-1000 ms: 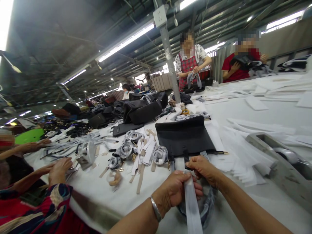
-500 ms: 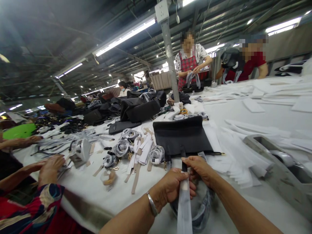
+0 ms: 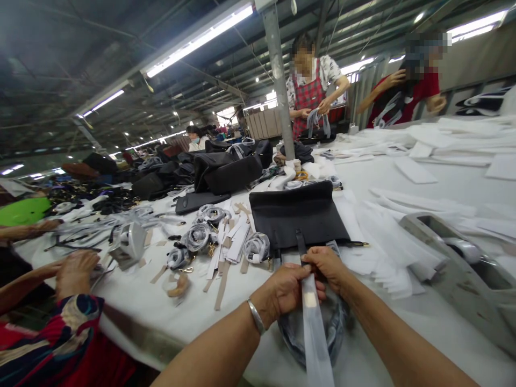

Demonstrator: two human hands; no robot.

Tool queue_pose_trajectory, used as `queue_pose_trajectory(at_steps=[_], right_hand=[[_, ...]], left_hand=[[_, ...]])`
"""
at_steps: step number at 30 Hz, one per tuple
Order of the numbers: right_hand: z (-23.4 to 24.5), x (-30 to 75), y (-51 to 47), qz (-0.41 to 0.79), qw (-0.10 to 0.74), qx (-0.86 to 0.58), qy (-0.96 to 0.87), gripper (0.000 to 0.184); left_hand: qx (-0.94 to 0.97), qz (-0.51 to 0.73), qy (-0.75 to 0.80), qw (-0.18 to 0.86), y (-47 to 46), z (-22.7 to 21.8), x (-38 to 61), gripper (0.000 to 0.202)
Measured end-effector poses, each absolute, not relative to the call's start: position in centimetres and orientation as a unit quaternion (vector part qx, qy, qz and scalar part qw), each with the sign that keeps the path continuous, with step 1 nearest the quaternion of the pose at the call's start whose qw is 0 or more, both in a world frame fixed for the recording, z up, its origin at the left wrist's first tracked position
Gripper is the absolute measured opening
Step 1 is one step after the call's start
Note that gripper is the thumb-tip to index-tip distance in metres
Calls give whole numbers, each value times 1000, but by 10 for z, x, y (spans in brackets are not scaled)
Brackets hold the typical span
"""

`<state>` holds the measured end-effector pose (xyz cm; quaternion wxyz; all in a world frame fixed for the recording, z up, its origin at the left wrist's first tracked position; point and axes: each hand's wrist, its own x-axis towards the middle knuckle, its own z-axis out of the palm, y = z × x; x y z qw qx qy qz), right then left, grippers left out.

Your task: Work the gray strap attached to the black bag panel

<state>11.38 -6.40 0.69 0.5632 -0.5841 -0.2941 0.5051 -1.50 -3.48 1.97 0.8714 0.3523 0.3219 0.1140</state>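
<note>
A black handbag (image 3: 296, 215) lies flat on the white table in front of me. Its narrow black strap (image 3: 300, 242) runs toward me into a long strip of translucent plastic wrap (image 3: 316, 344). My left hand (image 3: 291, 287) is closed on the plastic wrap near its upper end. Just to the right and slightly higher, my right hand (image 3: 327, 266) pinches the strap where it meets the plastic; the fingertips partly hide that spot. A plastic-wrapped bag handle (image 3: 336, 336) loops on the table beneath both hands.
Coiled wrapped straps (image 3: 197, 236) and paper strips (image 3: 237, 242) lie left of the bag. A tape dispenser (image 3: 128, 244) stands farther left, beside a co-worker's hands (image 3: 78, 271). White foam sheets (image 3: 403, 258) and a large grey dispenser (image 3: 459, 269) occupy the right. Black bags (image 3: 228, 169) are piled behind.
Both hands stay close together on the strap, and the plastic strip's lower end has swung to the right. The whole view has shifted slightly. The person in red at the back has moved an arm.
</note>
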Motion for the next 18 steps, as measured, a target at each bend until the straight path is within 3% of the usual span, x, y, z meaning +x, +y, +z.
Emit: queue_pose_trajectory(at_steps=[4, 12, 18], right_hand=[[7, 116, -64, 523, 569, -567, -284, 29], [-1, 117, -64, 532, 573, -553, -288, 33], [-1, 115, -63, 475, 577, -591, -304, 34]], left_hand=[[356, 87, 332, 869, -39, 24, -34, 34], [362, 86, 338, 864, -57, 10, -25, 12], [356, 107, 317, 873, -50, 12, -20, 12]])
